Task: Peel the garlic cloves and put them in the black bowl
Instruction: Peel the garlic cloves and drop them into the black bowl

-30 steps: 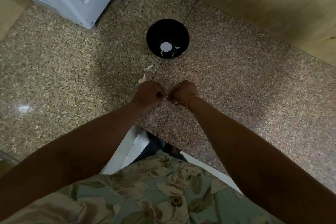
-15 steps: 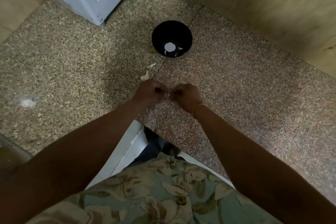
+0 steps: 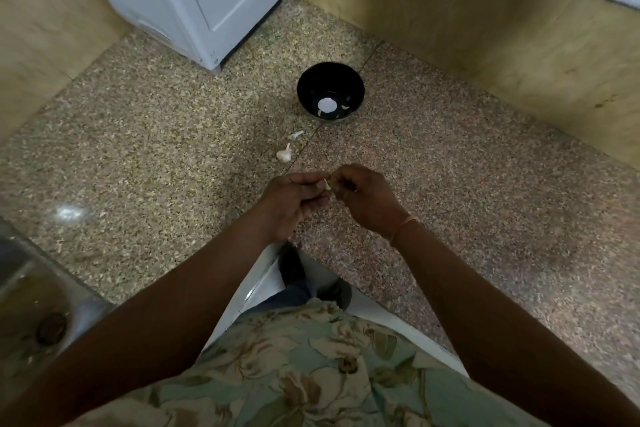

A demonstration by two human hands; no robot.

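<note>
Raised slightly, left hand (image 3: 294,199) and right hand (image 3: 365,198) both pinch 1 garlic clove (image 3: 326,185)

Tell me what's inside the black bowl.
The black bowl holds a round white patch and two small pale slivers, probably garlic. Its near wall hides part of its bottom.

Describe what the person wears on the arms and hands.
Both forearms are bare, with no sleeves reaching them. The left hand and right hand have no gloves. A thin orange band circles the right wrist. The shirt is pale green with a leaf print.
</note>
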